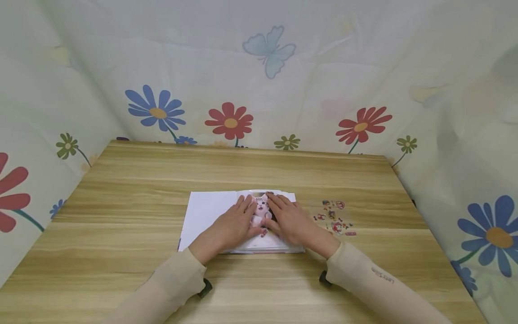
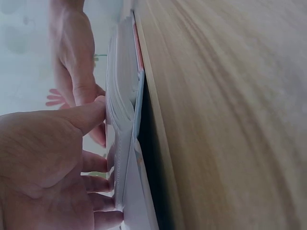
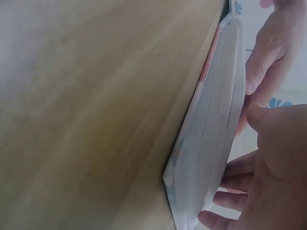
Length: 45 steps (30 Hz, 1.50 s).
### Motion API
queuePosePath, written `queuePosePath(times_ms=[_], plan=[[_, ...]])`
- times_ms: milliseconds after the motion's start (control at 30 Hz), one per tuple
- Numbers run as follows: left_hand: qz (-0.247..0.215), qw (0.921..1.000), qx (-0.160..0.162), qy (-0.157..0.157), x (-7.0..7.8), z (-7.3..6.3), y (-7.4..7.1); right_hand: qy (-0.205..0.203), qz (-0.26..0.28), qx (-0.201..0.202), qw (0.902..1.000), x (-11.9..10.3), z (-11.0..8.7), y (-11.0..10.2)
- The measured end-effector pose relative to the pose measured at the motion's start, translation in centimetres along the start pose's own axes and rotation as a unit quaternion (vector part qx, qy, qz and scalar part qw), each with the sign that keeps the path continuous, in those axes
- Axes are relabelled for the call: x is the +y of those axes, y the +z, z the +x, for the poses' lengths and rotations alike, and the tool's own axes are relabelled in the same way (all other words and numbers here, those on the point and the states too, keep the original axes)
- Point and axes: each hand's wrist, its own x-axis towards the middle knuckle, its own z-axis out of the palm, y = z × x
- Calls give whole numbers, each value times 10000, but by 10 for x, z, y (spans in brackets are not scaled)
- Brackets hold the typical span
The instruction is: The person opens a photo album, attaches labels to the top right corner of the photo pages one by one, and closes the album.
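An open book [image 1: 206, 213] with a blank white left page and a thick stack of right-hand pages lies on the table. Its right page carries a picture of a kitten [image 1: 260, 206], partly covered by both hands. My left hand [image 1: 234, 224] rests with fingers extended on the picture's left side, near the fold. On the right side of that page, my right hand [image 1: 293, 220] presses with fingers spread, its thumb near the left thumb. From the left wrist view, the left fingertips [image 2: 103, 184] touch the top page. The right fingers [image 3: 235, 199] lie along the page surface in the right wrist view.
Right of the book lies a clear sticker sheet [image 1: 333, 217] with small colourful stickers, partly behind my right hand. The wooden table [image 1: 121, 202] is bordered at the back and sides by a flower-patterned cloth [image 1: 311, 81].
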Motion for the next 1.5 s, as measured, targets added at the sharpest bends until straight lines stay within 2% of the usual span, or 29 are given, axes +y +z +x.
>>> queuePosePath(times_ms=[267,500,1233,1500], plan=[[25,9999,116,119,0,1,0,2,-248,141,9996,0,2,2],[-75,9998,151,109,-1,1,0,147,-319,14,9994,-1,4,2],[3,10000,-51,-34,-2,3,0,371,39,-511,9980,5,12,1],[16,10000,-75,-43,-2,2,0,378,114,-542,9977,7,14,-1]])
